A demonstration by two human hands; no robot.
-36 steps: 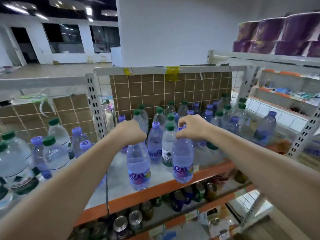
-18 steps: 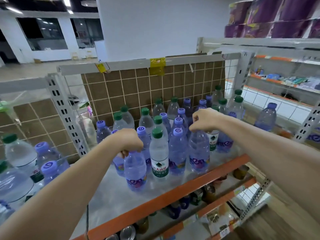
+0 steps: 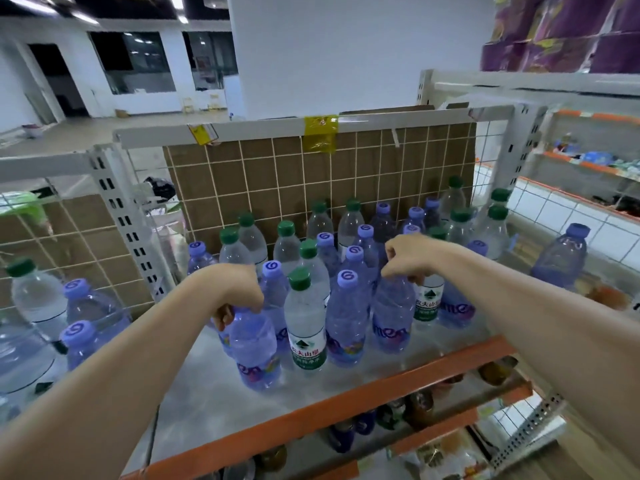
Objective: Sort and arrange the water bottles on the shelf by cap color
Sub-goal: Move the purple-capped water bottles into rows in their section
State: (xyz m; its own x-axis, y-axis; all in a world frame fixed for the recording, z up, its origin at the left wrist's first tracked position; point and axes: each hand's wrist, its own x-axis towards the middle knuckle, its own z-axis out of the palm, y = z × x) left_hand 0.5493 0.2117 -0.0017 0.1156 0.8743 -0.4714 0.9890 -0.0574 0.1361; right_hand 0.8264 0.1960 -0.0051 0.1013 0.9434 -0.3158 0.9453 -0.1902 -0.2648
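Note:
Water bottles with green caps and purple caps stand mixed together on the grey shelf [image 3: 207, 403]. My left hand [image 3: 230, 292] grips the top of a purple-tinted bottle [image 3: 254, 348] at the front left of the group; its cap is hidden under my fingers. My right hand [image 3: 412, 259] holds the neck of another purple bottle [image 3: 393, 317] in the front row. Between them stand a green-capped clear bottle [image 3: 304, 320] and a purple-capped bottle [image 3: 346, 320]. Both held bottles stand on the shelf.
More bottles fill the neighbouring bay at left [image 3: 41, 306]. A lone purple-capped bottle [image 3: 561, 258] stands at the right. A wire grid backed with brown cardboard [image 3: 311, 188] closes the rear. An orange rail [image 3: 346, 400] edges the front; cans and bottles sit on lower shelves.
Both hands have carried their purple bottles back from the front edge and set them beside the group; the right bottle now stands in the front row. The view shifted right.

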